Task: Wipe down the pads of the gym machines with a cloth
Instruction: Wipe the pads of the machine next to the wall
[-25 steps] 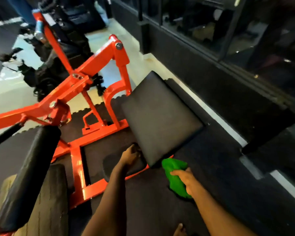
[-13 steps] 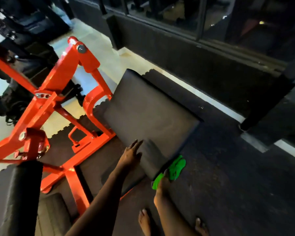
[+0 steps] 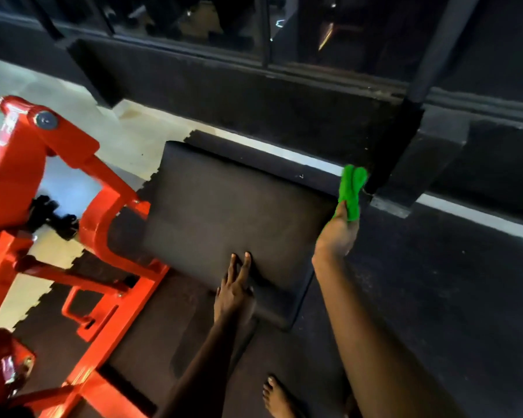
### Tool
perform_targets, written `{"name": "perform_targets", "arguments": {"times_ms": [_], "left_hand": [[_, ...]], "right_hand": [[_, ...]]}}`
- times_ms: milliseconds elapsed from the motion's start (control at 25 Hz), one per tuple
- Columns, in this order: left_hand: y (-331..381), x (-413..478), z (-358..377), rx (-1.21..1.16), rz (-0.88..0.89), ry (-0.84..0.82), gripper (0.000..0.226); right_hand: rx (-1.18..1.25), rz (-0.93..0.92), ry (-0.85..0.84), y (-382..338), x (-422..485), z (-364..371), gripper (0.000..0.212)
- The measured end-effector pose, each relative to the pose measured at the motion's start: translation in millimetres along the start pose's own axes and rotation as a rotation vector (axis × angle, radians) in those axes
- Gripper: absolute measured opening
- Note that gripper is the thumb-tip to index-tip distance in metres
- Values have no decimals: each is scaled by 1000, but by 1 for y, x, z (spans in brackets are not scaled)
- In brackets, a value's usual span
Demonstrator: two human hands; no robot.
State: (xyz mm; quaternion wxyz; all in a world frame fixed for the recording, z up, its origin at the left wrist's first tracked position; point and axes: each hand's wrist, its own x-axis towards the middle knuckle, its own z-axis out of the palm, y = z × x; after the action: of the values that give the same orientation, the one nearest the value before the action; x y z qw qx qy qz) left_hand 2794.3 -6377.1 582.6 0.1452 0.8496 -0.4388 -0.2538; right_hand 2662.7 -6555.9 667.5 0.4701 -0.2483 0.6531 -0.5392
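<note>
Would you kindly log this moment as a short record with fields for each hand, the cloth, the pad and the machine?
pad: black, flat, rectangular
cloth: green, bunched, at the pad's right edge
right hand: grips the cloth's lower end
left hand: straight fingers rest on the pad's near edge
machine frame: orange, left of the pad

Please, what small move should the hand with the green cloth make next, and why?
Probably sweep the green cloth leftward across the black pad. The right hand grips it at the pad's far right edge, with the wide top face lying to its left, and the left hand rests flat on the near edge, which seems to steady the pad.
</note>
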Motion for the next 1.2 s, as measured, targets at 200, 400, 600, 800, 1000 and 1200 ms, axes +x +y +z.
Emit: {"name": "perform_targets", "arguments": {"times_ms": [200,400,600,800,1000,1200], "left_hand": [[-5,6,-8,96,16,-48,88],[-6,9,-15,6,46,-12,81],[-4,28,-43,-210,89,187,44],[-2,70,-69,-279,-65,245,67],[42,98,-65,-388,-347,125,84],[82,123,-41,-475,-552,187,81]], "right_hand": [[-294,-25,-87,69,-65,-42,76],[-235,228,-19,81,-77,-62,47],[-323,-177,-50,13,-45,-19,62],[-1104,-607,-545,-22,9,-3,58],[-1625,-1007,-832,-44,54,-1,72],[-1602,-1137,-851,-46,65,25,66]]}}
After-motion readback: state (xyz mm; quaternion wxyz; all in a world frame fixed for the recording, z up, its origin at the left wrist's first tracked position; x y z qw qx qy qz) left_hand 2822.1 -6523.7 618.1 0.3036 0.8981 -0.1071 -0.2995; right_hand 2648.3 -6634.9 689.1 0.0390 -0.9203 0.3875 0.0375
